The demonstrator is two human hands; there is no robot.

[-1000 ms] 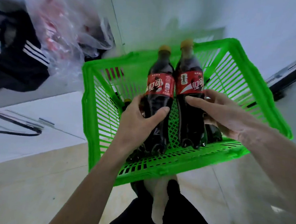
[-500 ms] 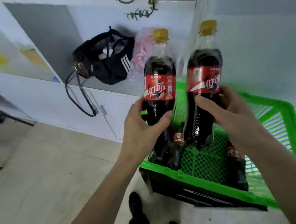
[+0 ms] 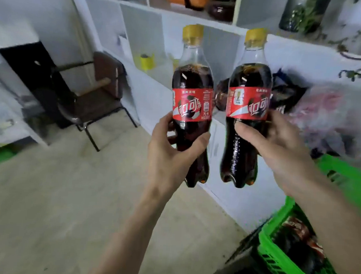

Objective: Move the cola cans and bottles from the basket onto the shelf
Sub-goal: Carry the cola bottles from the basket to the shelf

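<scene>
At 5 o'clock, nearest to the camera, stands the green plastic basket (image 3: 278,259), partly cut by the frame edge; inside it lie more cola bottles (image 3: 300,237), dark with red labels, a little blurred. Both forearms reach up from the bottom edge.

The left hand (image 3: 169,155) is closed around the lower half of the left cola bottle (image 3: 191,99), thumb across the front. The right hand (image 3: 279,148) grips the right cola bottle (image 3: 246,111) just under its red label, thumb in front. Both bottles are upright in the air, side by side near the centre, not touching, each with a yellow cap.

Behind them, from 12 to 3 o'clock, is the white shelf (image 3: 207,21). A dark bag (image 3: 285,97) and a clear plastic bag (image 3: 337,118) lie on it at 2 o'clock. At 9 o'clock a dark chair (image 3: 99,92) stands on the floor (image 3: 64,203).
</scene>
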